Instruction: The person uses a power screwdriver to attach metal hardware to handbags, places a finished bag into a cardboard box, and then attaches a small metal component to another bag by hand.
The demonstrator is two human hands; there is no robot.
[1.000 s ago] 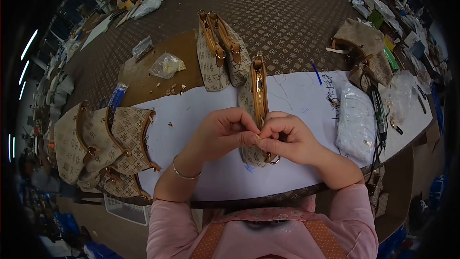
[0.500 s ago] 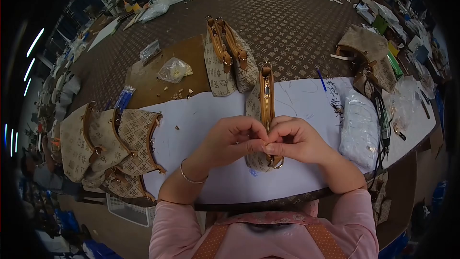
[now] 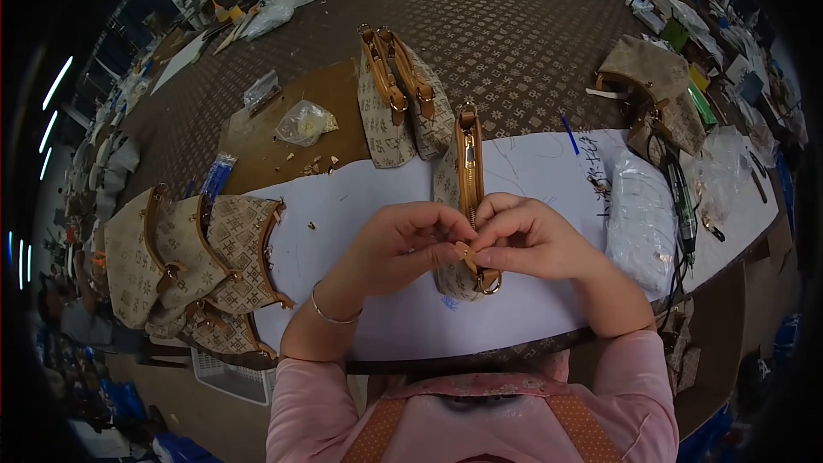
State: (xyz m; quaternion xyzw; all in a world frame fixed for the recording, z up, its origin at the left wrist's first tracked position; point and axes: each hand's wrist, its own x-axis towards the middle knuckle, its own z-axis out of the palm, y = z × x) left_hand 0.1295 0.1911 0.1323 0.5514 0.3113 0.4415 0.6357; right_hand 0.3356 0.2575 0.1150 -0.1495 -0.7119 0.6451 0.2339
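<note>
A patterned beige bag (image 3: 446, 178) with a tan zipped top stands on the white paper, its zip (image 3: 468, 167) facing up. Over its near end, my left hand (image 3: 411, 244) pinches a small tan tab (image 3: 464, 252). My right hand (image 3: 527, 238) is closed at the other side of the tab, thumb and fingertips against it. A metal ring (image 3: 489, 281) shows on the bag's near end, just below my fingers. Whether the tab is joined to the bag is hidden by my fingers.
Two similar bags (image 3: 386, 124) stand behind; more bags (image 3: 184, 257) are piled at the left. Small metal parts (image 3: 313, 165) and a plastic bag (image 3: 306, 123) lie on a brown board. At the right are a wrapped white bundle (image 3: 639, 227), a cabled tool (image 3: 683, 206) and another bag (image 3: 656, 86).
My fingertips have parted slightly, and the tan tab now shows between them. The whole view has shifted a little.
</note>
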